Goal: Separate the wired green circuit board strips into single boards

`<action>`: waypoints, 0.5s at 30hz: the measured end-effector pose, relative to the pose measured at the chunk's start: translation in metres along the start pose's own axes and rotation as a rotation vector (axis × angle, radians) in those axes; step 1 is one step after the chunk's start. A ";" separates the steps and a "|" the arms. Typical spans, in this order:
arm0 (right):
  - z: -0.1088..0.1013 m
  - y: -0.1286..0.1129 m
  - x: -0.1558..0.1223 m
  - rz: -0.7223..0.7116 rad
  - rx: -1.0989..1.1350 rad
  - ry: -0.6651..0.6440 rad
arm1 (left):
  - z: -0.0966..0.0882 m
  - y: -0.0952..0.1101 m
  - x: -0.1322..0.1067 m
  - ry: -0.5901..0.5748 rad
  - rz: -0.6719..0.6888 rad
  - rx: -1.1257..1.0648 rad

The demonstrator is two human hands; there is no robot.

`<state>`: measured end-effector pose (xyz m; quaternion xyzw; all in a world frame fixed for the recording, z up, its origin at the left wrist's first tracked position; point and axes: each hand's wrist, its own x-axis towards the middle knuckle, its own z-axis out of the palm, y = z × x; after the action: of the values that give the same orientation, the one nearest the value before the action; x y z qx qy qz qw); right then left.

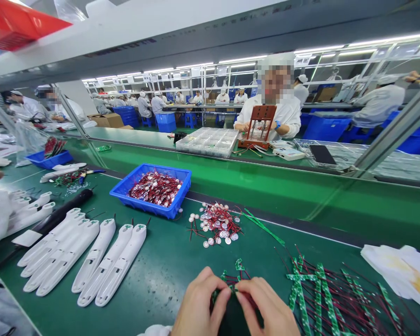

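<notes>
My left hand (198, 305) and my right hand (266, 310) meet at the near edge of the green bench, fingertips pinched together on a small green circuit board with red wires (235, 277). A pile of long green circuit strips with red and black wires (322, 298) lies just right of my right hand. Beyond my hands sits a loose heap of silver discs with red wires (217, 224). A blue tray (126, 190) full of the same wired discs stands farther back left.
A row of white plastic handle shells (87, 254) lies to the left, beside a black tool (61, 212). A white cloth (401, 270) rests at the right. Across the green conveyor (266, 182), a person in white works at a red fixture (261, 126) next to a clear compartment tray (208, 141).
</notes>
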<state>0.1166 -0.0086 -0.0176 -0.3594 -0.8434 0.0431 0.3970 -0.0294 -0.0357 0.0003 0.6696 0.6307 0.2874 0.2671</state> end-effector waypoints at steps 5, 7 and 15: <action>-0.003 0.013 0.013 0.023 -0.135 0.031 | -0.006 -0.011 0.002 -0.054 -0.158 -0.126; -0.007 0.011 0.016 0.026 -0.180 0.092 | -0.006 -0.013 0.000 -0.027 -0.226 -0.187; -0.017 0.000 0.015 0.319 0.404 -0.334 | -0.020 -0.002 -0.005 -0.139 -0.195 -0.440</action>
<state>0.1217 -0.0027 0.0036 -0.3891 -0.8042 0.3302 0.3046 -0.0455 -0.0408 0.0125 0.5494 0.5947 0.3439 0.4757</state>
